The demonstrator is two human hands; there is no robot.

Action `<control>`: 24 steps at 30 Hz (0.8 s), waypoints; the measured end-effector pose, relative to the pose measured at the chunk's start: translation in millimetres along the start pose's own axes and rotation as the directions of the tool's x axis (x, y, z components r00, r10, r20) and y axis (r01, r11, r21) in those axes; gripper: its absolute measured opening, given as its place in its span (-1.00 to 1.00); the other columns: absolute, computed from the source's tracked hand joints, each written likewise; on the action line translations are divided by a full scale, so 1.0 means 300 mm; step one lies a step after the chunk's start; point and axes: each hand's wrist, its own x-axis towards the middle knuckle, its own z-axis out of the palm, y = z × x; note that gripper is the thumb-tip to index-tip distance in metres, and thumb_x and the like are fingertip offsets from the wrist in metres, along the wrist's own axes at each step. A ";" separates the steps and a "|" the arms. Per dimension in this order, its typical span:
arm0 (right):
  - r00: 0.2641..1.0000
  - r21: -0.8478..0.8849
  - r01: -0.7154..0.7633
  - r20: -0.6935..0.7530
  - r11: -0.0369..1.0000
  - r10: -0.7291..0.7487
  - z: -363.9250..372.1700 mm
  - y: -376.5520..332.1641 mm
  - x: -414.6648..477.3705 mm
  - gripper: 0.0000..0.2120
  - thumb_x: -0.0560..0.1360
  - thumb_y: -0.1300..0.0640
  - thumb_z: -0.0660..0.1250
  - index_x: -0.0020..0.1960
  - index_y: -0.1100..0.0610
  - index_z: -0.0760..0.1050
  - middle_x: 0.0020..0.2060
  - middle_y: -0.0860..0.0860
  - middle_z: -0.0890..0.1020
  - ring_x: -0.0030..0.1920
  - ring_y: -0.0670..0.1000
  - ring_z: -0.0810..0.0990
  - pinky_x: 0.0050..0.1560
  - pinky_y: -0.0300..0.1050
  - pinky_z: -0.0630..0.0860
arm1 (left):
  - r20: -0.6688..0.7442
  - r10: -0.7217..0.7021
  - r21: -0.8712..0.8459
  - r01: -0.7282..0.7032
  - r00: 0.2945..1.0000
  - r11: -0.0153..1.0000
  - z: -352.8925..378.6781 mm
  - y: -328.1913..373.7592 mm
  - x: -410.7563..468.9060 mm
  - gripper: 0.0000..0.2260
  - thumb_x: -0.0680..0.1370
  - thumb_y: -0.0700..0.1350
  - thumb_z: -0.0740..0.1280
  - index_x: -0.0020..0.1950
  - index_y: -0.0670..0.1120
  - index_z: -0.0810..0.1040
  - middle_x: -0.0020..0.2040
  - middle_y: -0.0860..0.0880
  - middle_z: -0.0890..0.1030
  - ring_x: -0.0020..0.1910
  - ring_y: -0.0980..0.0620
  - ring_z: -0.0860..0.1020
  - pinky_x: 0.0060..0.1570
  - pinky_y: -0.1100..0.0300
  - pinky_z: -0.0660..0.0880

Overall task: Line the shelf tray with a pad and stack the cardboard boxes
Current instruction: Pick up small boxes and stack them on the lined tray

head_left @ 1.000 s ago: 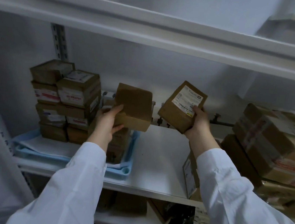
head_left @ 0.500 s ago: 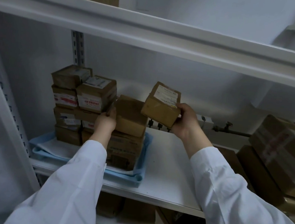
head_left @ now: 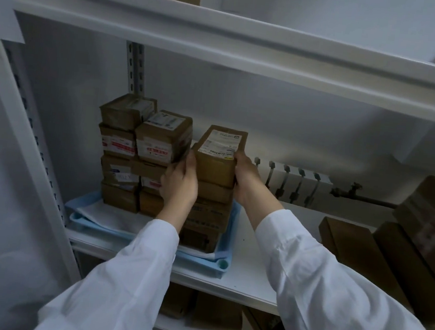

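- Cardboard box (head_left: pixel 218 155) topped a stack (head_left: pixel 206 218) in the blue tray (head_left: pixel 194 264), left hand (head_left: pixel 180 181) and right hand (head_left: pixel 246 179) gripping its sides.
- Best squared with the box beneath (head_left: pixel 214 191) before release.

No text can be read with certainty. A white label (head_left: pixel 221 145), printed in dark lines with a small dark patch at its upper corner and a yellowish strip at its lower edge, is carried on the top box (head_left: pixel 214 170) of the right-hand stack; its characters are blurred. Red-printed bands are borne on the front-left box (head_left: pixel 162 142) and the rear-left box (head_left: pixel 117 140), equally illegible
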 end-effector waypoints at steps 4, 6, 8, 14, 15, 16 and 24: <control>0.998 -0.040 -0.044 0.045 0.998 0.046 -0.002 -0.003 -0.009 -0.59 0.58 -0.19 0.09 0.20 0.06 0.50 -0.08 0.09 0.64 -0.11 0.08 0.60 -0.04 -0.02 0.56 | 0.055 0.062 -0.015 -0.062 0.997 0.998 -0.002 -0.020 0.014 -0.26 0.39 0.48 -0.10 0.34 0.09 0.44 0.37 -0.11 0.41 0.37 -0.20 0.31 0.38 -0.19 0.22; 0.997 -0.095 -0.041 0.063 0.995 0.047 -0.004 -0.006 -0.009 -0.56 0.59 -0.20 0.07 0.23 0.07 0.47 0.00 0.08 0.63 -0.11 0.06 0.58 -0.16 -0.12 0.50 | 0.033 0.054 -0.016 -0.054 0.998 0.998 -0.008 -0.027 0.020 -0.22 0.32 0.52 -0.12 0.27 0.11 0.49 0.31 -0.09 0.48 0.32 -0.18 0.37 0.32 -0.19 0.29; 0.998 -0.173 -0.037 0.042 0.984 0.045 -0.007 -0.010 -0.025 -0.52 0.60 -0.22 0.03 0.31 0.07 0.40 0.13 0.08 0.58 0.11 0.11 0.54 -0.03 -0.14 0.39 | 0.017 0.032 -0.023 -0.032 0.999 0.999 -0.018 -0.029 0.021 -0.27 0.34 0.50 -0.10 0.23 0.12 0.52 0.26 -0.08 0.52 0.27 -0.17 0.42 0.28 -0.17 0.34; 0.999 -0.084 -0.034 0.013 0.996 0.036 -0.054 -0.008 -0.055 -0.47 0.63 -0.17 -0.08 0.46 0.11 0.26 0.43 0.12 0.34 0.42 0.13 0.32 0.24 -0.14 0.30 | -0.177 0.051 -0.011 -0.053 0.983 0.999 -0.022 0.019 -0.041 -0.56 0.57 0.17 0.13 0.33 -0.05 0.41 0.37 -0.15 0.33 0.37 -0.15 0.25 0.35 0.00 0.18; 0.999 -0.085 -0.036 0.000 0.996 0.036 -0.062 -0.008 -0.057 -0.47 0.64 -0.16 -0.08 0.48 0.10 0.23 0.45 0.13 0.31 0.43 0.13 0.29 0.32 -0.11 0.27 | -0.232 0.093 -0.029 -0.103 0.968 0.994 -0.020 0.032 -0.057 -0.59 0.57 0.11 0.18 0.31 -0.11 0.41 0.36 -0.16 0.34 0.36 -0.14 0.25 0.32 0.05 0.18; 0.999 -0.091 -0.040 -0.018 0.995 0.038 -0.070 -0.007 -0.056 -0.48 0.63 -0.16 -0.07 0.48 0.09 0.22 0.46 0.13 0.28 0.45 0.13 0.27 0.37 -0.07 0.24 | -0.277 0.148 -0.052 -0.169 0.949 0.984 -0.015 0.042 -0.070 -0.62 0.57 0.06 0.22 0.28 -0.14 0.42 0.33 -0.16 0.37 0.34 -0.12 0.27 0.28 0.11 0.20; 0.988 -0.062 -0.076 -0.139 0.995 0.067 -0.234 0.010 -0.047 -0.52 0.60 -0.07 0.14 0.46 0.12 0.28 0.42 0.14 0.34 0.39 0.14 0.34 0.33 0.00 0.30 | -0.298 0.461 -0.222 -0.531 0.835 0.818 0.104 0.150 -0.167 -0.63 0.48 0.07 0.21 0.11 -0.19 0.48 0.10 -0.01 0.43 0.15 0.04 0.39 0.11 0.35 0.34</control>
